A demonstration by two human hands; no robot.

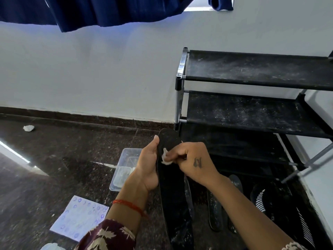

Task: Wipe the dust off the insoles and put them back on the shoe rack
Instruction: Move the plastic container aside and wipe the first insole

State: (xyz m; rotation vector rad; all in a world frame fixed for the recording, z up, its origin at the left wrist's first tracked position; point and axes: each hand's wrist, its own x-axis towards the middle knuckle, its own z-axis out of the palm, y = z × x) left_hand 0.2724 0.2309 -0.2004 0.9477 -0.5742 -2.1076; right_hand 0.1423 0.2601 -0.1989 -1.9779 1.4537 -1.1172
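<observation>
A long, flat black insole runs lengthwise away from the person, toe toward the rack. The left hand grips its left edge; the right hand pinches a small white wad against its matte top. More dusty insoles lie on the speckled floor.

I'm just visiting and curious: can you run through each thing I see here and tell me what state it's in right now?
left hand: grips the insole's edge.
right hand: pinches a white wad against the insole.
held insole: black, lifted, being wiped.
white wad: crumpled, pressed on the insole.
shoe rack: shelves bare, dusty.
insoles on floor: lying flat, speckled with dust.
plastic container: open, on the floor.
crumpled wad: lying by the wall.
</observation>
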